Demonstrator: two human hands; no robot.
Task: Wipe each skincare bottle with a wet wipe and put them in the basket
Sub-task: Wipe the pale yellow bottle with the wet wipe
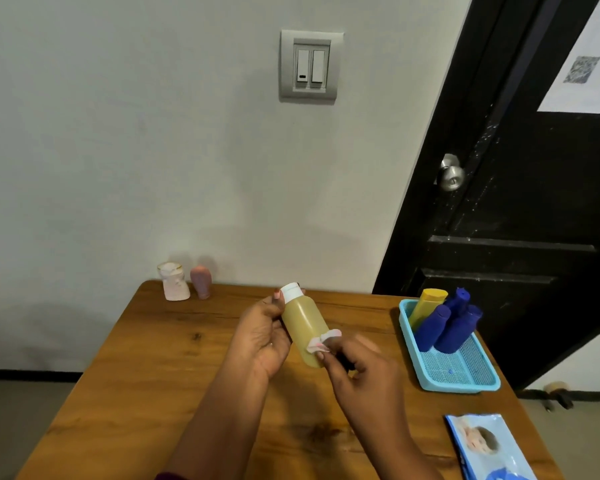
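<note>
Left hand (262,336) grips yellow bottle (303,327), cap tilted away; right hand (359,367) pinches wet wipe (323,342) against lower body; basket (461,384) right.

Both bare hands meet in mid-view, forearms reaching up from the lower edge.
The left hand (265,336) curls its fingers (276,295) round a yellow bottle (302,323); the right hand (359,370) pinches a wet wipe (323,342) against it.
</note>
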